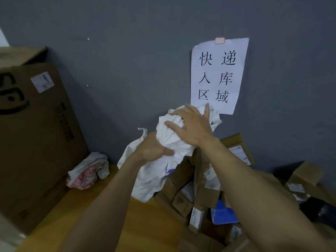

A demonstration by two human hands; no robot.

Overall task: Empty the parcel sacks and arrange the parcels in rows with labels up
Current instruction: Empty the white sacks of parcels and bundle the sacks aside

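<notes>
Against the grey wall, in the head view, both hands are raised in front of a paper sign with large black characters, fixed to the wall by a red-edged sticker. Between the hands is a white sack, crumpled and bunched into a ball at its top, while its lower part hangs down loose to the counter. The left hand grips the sack at the narrow place under the ball, with fingers closed round the cloth and the thumb pointing to the right. The right hand lies over the ball from above, its fingers spread wide and bent round the cloth, thumb on the near side. Under the sack and to its right, the parcels lie in a heap on the counter; they are mostly brown cardboard boxes, tilted and leaning on each other, not in rows. Some white labels on them face sideways or toward the camera. A blue parcel is partly covered among them. At the left, a second sack, white with red print, lies crumpled on the counter at the foot of a large cardboard box, which stands against the wall and bears a white label. The right forearm crosses in front of the heap.
</notes>
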